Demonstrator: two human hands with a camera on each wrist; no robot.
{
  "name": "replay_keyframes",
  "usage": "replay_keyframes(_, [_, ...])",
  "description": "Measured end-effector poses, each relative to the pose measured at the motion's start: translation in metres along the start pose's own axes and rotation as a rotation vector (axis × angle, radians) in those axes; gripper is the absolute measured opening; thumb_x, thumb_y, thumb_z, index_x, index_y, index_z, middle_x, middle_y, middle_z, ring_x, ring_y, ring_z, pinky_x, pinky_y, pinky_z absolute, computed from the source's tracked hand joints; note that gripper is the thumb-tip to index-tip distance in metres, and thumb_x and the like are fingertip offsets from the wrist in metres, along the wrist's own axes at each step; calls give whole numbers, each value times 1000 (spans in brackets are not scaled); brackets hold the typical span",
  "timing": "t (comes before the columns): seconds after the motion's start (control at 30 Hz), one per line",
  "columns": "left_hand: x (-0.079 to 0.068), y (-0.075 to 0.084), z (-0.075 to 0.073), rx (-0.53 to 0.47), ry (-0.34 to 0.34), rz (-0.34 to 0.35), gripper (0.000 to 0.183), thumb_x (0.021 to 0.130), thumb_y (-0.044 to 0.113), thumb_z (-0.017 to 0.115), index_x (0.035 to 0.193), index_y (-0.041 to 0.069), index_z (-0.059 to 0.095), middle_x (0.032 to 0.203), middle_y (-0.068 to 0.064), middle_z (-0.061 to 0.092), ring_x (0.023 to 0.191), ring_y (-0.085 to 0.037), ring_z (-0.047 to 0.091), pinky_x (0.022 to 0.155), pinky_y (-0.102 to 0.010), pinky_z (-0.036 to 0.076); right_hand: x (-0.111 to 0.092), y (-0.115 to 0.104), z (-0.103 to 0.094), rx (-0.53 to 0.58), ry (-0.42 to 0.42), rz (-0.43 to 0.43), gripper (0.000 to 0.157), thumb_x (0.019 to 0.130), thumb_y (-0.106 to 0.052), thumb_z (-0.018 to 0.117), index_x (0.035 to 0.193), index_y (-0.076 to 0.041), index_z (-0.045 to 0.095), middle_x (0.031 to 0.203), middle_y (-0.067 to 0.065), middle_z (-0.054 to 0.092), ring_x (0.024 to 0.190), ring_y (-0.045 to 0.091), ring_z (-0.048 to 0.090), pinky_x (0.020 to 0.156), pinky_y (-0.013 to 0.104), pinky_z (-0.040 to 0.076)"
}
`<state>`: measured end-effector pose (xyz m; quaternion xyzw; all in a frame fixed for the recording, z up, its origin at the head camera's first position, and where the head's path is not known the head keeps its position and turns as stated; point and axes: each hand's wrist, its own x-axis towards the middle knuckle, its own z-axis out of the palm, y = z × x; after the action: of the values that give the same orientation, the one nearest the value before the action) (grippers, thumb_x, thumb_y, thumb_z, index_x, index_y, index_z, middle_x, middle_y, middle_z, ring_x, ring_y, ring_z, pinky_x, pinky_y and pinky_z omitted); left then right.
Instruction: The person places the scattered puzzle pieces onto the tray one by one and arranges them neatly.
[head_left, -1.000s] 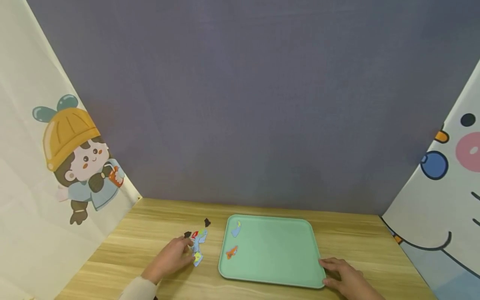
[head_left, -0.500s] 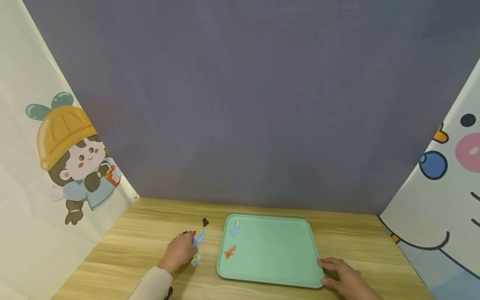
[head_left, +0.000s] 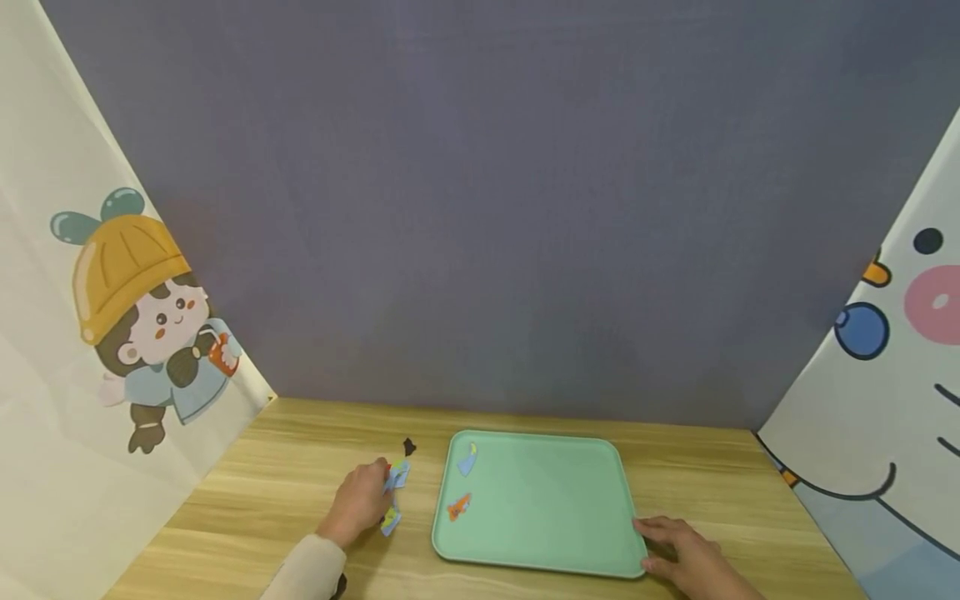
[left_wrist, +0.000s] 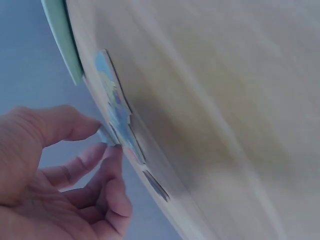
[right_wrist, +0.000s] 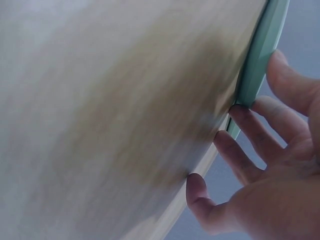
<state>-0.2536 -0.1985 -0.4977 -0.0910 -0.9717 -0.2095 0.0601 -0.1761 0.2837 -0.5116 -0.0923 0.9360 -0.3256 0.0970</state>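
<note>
My left hand is over a loose cluster of puzzle pieces left of the tray. In the left wrist view its thumb and fingers pinch a small light-blue puzzle piece, held on edge close to other pieces. A blue-and-green piece and a blue-and-yellow piece show past the fingers; the hand hides part of the cluster. My right hand rests at the lower right corner of the mint-green tray, fingers spread and loosely bent, thumb and fingertips touching its rim.
On the tray's left side lie a light-blue piece and an orange piece. A black piece sits on the wooden table behind the cluster. A grey cloth backdrop rises at the table's far edge.
My left hand has moved slightly right and further over the cluster, its fingers closing on a piece. The right hand stays at the tray corner. The head view has shifted slightly.
</note>
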Motion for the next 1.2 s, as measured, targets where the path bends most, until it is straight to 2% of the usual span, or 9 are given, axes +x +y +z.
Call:
replay_keyframes(0.2, [7,11,2,-54,83,69,16,74,0,71,87,-2,61,71,-6,60,50,-9,45,43,-22,38,-1,1,1,5,6,-10,64,74,-37,75,127,-4,59,127,18,53,116,44,47,78,78,23])
replay_keyframes(0.37, [14,26,2,-106,77,114,12,78,0,70,86,1,62,69,-1,56,51,-7,45,42,-21,39,-2,0,1,-15,12,-5,63,75,-35,75,127,-5,59,127,17,53,116,43,47,79,76,26])
replay_keyframes(0.43, [16,32,3,-112,69,152,11,79,1,70,86,2,62,70,0,56,55,-9,50,45,-21,41,-2,-1,1,-23,17,-2,62,75,-35,76,127,-6,59,127,16,53,116,42,47,79,76,26])
replay_keyframes(0.53, [22,40,5,-102,96,236,9,79,2,71,83,4,63,72,-1,59,63,-12,55,51,-23,44,-1,-3,0,-32,31,4,61,74,-35,76,126,-7,60,126,14,54,116,42,47,80,76,26])
replay_keyframes(0.67, [30,51,10,-103,122,308,8,79,2,72,81,5,65,74,-3,62,66,-14,58,54,-23,46,-1,-4,0,-42,41,3,60,74,-34,76,126,-8,61,126,13,55,117,41,47,81,76,26])
replay_keyframes(0.87, [38,66,13,-134,85,352,6,80,1,71,84,2,67,74,-2,65,66,-12,60,55,-23,48,-1,-4,0,-47,38,-1,61,75,-36,75,126,-7,60,126,14,54,117,41,46,81,76,26])
replay_keyframes(1.03, [42,74,17,-132,83,390,5,79,0,72,83,2,69,76,-3,66,67,-14,62,57,-24,49,-1,-4,1,-52,44,-2,61,74,-36,76,126,-9,61,126,12,55,117,40,47,81,75,27])
replay_keyframes(1.2, [46,81,21,-114,44,375,4,81,3,72,84,4,71,78,-2,67,70,-14,62,58,-24,49,-3,-4,2,-57,49,-4,61,74,-37,75,126,-8,61,126,12,55,117,40,47,81,76,26])
